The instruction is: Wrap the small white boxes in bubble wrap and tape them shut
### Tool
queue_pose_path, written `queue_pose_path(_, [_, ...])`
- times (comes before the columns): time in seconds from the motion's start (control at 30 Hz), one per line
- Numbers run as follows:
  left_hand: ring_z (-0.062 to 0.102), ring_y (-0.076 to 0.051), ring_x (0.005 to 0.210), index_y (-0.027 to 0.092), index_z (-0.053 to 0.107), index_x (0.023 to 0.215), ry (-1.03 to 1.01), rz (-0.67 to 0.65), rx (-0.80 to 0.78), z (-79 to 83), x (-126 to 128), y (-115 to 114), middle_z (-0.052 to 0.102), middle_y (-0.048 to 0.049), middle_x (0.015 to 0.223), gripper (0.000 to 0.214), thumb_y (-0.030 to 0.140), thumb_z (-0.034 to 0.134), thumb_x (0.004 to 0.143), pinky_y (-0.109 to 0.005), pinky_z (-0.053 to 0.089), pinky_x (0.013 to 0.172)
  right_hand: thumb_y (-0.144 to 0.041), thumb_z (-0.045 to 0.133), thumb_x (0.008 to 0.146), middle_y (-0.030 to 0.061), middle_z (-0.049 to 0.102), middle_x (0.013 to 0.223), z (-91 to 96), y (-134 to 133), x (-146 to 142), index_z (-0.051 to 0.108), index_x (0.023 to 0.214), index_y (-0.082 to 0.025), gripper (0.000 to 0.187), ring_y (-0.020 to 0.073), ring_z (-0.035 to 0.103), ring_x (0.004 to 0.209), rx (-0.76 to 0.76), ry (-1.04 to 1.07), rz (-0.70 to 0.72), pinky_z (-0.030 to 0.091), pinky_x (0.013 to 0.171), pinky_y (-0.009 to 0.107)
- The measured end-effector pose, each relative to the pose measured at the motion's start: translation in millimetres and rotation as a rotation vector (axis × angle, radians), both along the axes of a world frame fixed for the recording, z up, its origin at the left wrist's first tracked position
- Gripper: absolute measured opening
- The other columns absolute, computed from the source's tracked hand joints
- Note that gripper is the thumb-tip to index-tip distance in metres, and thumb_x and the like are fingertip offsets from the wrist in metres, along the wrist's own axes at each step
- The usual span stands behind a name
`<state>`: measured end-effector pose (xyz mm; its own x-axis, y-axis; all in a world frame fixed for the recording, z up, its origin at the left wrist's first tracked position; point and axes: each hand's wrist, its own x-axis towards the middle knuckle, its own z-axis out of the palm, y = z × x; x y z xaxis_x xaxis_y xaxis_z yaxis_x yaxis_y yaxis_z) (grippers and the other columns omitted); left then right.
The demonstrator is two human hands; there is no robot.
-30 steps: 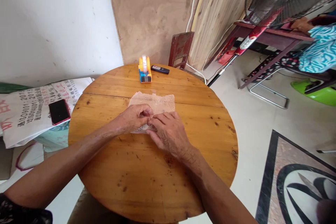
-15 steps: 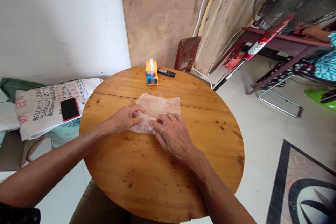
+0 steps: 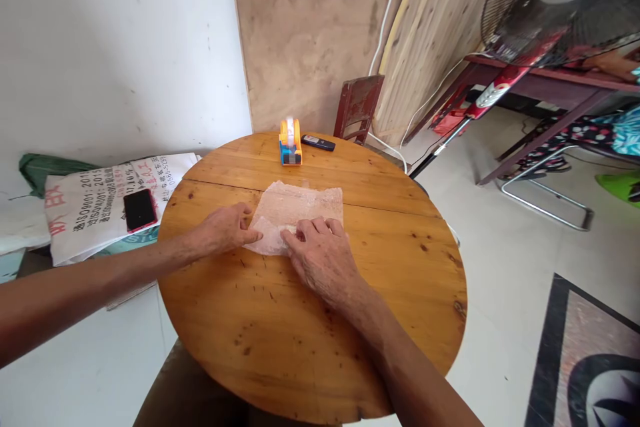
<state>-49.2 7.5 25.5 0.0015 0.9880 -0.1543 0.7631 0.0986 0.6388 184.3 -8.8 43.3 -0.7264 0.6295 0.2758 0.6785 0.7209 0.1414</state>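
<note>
A folded sheet of clear bubble wrap (image 3: 300,208) lies flat on the round wooden table (image 3: 310,320). My left hand (image 3: 225,230) rests at its left edge, fingers curled, thumb and forefinger pinching the near left corner. My right hand (image 3: 320,255) lies on the sheet's near edge with the fingers bent and pressing down on it. An orange and blue tape dispenser (image 3: 291,141) stands at the far side of the table, with a small dark remote (image 3: 318,143) beside it.
A black phone (image 3: 139,209) lies on printed white sacks (image 3: 95,207) left of the table. A dark red chair (image 3: 357,109) stands behind it. A fan (image 3: 565,0), a red bench (image 3: 540,80) and another person's arm (image 3: 613,63) are at the right.
My left hand has slid leftward along the sheet, from beside my right hand to the sheet's left corner. My right hand stays pressed on the near edge. The camera view has shifted slightly.
</note>
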Motion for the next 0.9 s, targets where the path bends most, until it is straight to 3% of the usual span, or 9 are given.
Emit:
queue_pose_path(0.17, [0.052, -0.014, 0.043, 0.018, 0.056, 0.086, -0.358, 0.151, -0.264, 3.6, 13, 1, 0.057, 0.0048, 0.056, 0.035, 0.033, 0.075, 0.062, -0.024, 0.040, 0.039, -0.022, 0.049, 0.092, 0.0081, 0.063, 0.091, -0.2, 1, 0, 0.062, 0.098, -0.022, 0.015, 0.0240, 0.048, 0.085, 0.005, 0.011, 0.009, 0.025, 0.076, 0.039])
queue_pose_path(0.4, [0.053, -0.009, 0.049, 0.014, 0.057, 0.070, -0.783, 0.225, -0.228, 17.2, 42, -7, 0.060, 0.0021, 0.057, 0.020, 0.027, 0.069, 0.059, -0.020, 0.041, 0.042, -0.020, 0.053, 0.087, 0.0075, 0.064, 0.092, -0.7, 0, 1, 0.063, 0.101, -0.022, 0.016, 0.0244, 0.049, 0.086, -0.004, 0.036, 0.004, 0.025, 0.076, 0.039])
queue_pose_path(0.53, [0.050, -0.009, 0.043, 0.017, 0.052, 0.061, -0.915, 0.150, -0.242, 20.1, 62, -9, 0.055, 0.0041, 0.047, 0.015, 0.027, 0.064, 0.058, -0.020, 0.041, 0.042, -0.020, 0.053, 0.088, 0.0088, 0.067, 0.097, 0.6, 0, 1, 0.061, 0.109, -0.018, 0.022, 0.0250, 0.051, 0.091, -0.058, 0.094, 0.005, 0.027, 0.081, 0.040])
queue_pose_path(0.73, [0.050, -0.010, 0.046, 0.016, 0.059, 0.067, -0.689, 0.049, -0.206, 29.2, 71, -8, 0.056, 0.0036, 0.050, 0.009, 0.023, 0.056, 0.061, -0.022, 0.043, 0.047, -0.019, 0.059, 0.082, 0.0104, 0.070, 0.099, 4.0, -1, 4, 0.059, 0.106, -0.014, 0.025, 0.0261, 0.055, 0.092, -0.162, 0.212, -0.013, 0.028, 0.087, 0.039])
queue_pose_path(0.9, [0.053, -0.011, 0.056, 0.016, 0.064, 0.071, -0.477, -0.265, -0.208, 40.6, 63, -6, 0.058, 0.0024, 0.059, 0.013, 0.019, 0.052, 0.067, -0.023, 0.043, 0.056, -0.015, 0.055, 0.076, 0.0105, 0.070, 0.095, 3.4, 2, 9, 0.060, 0.101, -0.014, 0.026, 0.0263, 0.056, 0.089, -0.220, 0.270, 0.001, 0.030, 0.085, 0.039])
